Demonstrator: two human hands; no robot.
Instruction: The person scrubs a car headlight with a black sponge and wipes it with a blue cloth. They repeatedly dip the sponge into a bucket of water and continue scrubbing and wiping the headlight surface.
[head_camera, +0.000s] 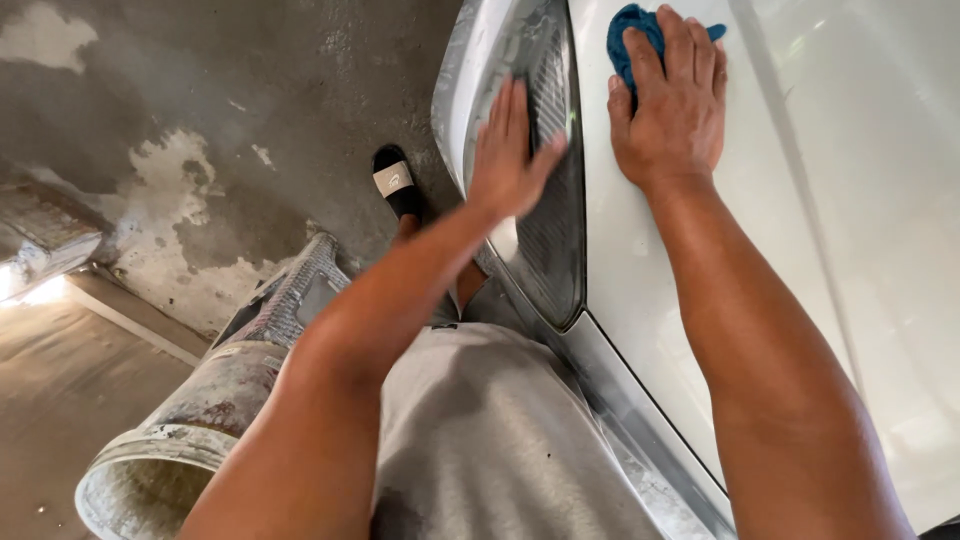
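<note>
A white car body panel (840, 230) fills the right of the view, its one dark headlight (545, 210) set along the panel's left edge, the lens's long axis running from near the person up and away, its pointed tip toward the person. Left of the headlight, one soiled bucket (190, 430) lies tipped on the concrete floor (250, 80), its mouth toward the camera. The left hand (510, 150) lies open and flat on the headlight, fingers pointing away. Just right of the headlight, the right hand (675, 100) presses palm-down on one crumpled blue cloth (630, 35) against the panel. One black sandal (397, 182) shows on the floor beside the headlight.
</note>
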